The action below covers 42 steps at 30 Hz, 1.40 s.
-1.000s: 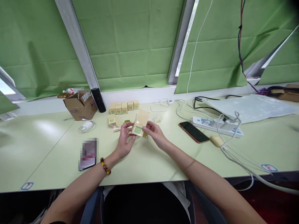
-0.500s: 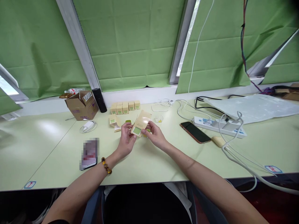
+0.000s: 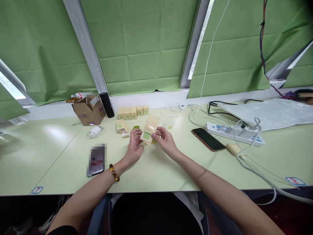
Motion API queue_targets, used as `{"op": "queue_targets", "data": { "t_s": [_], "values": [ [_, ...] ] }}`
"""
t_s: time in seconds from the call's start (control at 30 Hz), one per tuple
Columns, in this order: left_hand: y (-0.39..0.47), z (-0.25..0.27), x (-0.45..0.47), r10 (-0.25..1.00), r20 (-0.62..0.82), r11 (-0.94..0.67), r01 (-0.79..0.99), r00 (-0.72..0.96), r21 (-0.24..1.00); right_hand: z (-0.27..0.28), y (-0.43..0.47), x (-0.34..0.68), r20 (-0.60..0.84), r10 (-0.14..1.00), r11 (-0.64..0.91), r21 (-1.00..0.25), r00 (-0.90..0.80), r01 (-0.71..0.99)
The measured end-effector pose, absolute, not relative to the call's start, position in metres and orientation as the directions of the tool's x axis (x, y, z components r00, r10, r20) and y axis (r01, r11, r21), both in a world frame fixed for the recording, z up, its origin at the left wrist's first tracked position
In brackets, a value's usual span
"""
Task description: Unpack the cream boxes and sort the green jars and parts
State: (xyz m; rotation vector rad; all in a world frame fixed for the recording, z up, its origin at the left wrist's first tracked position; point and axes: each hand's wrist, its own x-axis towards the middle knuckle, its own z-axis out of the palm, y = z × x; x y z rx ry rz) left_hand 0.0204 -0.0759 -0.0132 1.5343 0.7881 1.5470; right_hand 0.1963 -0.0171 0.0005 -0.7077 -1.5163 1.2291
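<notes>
Mid-frame, the right hand [image 3: 167,143] pinches a flat tan cardboard carton [image 3: 151,126], best held lightly; left hand [image 3: 134,147], grip unclear.

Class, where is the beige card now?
In the head view, the beige card is near the centre, between left hand and right hand, in front of the row of small boxes.
</notes>
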Motion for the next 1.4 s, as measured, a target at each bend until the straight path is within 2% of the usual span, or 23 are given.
{"op": "queue_targets", "data": {
  "t_s": [0.1,0.33,0.6,0.73,0.93,1.1,1.27,1.4],
  "values": [
    [-0.08,-0.009,0.022,0.876,0.476,-0.466,-0.116,0.08,0.877,-0.001,-0.015,0.198,0.3,0.895,0.255,-0.951,-0.329,-0.172],
    [-0.08,-0.006,0.023,0.896,0.443,-0.44,-0.09,0.018,0.893,-0.004,-0.012,0.197,0.301,0.892,0.245,-0.949,-0.339,-0.198],
    [-0.079,-0.011,0.019,0.886,0.457,-0.448,-0.108,0.081,0.887,0.004,-0.012,0.2,0.235,0.914,0.163,-0.959,-0.33,-0.23],
    [-0.082,-0.009,0.018,0.874,0.472,-0.465,-0.089,0.11,0.881,0.009,-0.011,0.203,0.247,0.915,0.182,-0.958,-0.318,-0.221],
    [-0.084,-0.007,0.018,0.867,0.496,-0.498,0.097,0.051,0.861,0.007,-0.013,0.202,0.231,0.909,0.146,-0.957,-0.348,-0.252],
    [-0.082,-0.01,0.016,0.844,0.536,-0.501,0.304,-0.038,0.81,0.0,-0.012,0.199,0.26,0.904,0.194,-0.957,-0.34,-0.217],
    [-0.081,-0.014,0.014,0.831,0.553,-0.54,0.326,0.058,0.776,-0.001,-0.01,0.198,0.251,0.911,0.173,-0.953,-0.327,-0.248],
    [-0.08,-0.015,0.015,0.858,0.512,-0.474,0.351,-0.021,0.808,-0.001,-0.012,0.196,0.248,0.907,0.171,-0.955,-0.341,-0.242]
  ]
}}
